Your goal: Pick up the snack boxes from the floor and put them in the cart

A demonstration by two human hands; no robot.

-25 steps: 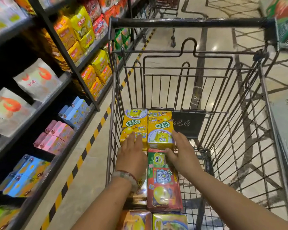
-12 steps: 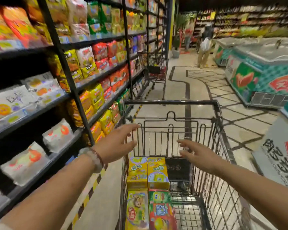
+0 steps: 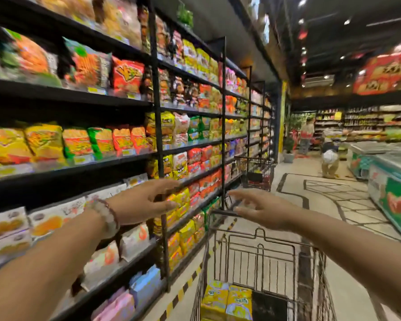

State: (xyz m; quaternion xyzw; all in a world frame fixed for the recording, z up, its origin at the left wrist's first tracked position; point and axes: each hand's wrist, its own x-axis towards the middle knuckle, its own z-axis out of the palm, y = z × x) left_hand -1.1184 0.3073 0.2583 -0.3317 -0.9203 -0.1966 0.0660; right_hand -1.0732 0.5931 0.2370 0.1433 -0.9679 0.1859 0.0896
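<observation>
— Yellow snack boxes (image 3: 227, 301) sit side by side at the bottom of the cart (image 3: 262, 246), against its far end and toward its left wall. Is anything being carried right now?

— No. The left hand (image 3: 146, 201) and the right hand (image 3: 262, 209) are both raised above the cart's far rim, fingers straight and spread apart, holding nothing and touching nothing.

— So which step would you call this?

— Between loads, I'd say: boxes are in, hands are free. The floor (image 3: 294, 200) beside the cart shows no boxes in this view, so I cannot tell whether any are left to collect.

— What does the next move call for?

— Looking down to check the floor near the cart. If boxes remain, it means bending, gripping one or two by their sides, and setting them flat on the free wire to the right of the yellow pair.

— Anything to mind?

— The shelves (image 3: 125, 158) stand just beside the cart's left wall, packed with bags, so elbows need care.
</observation>
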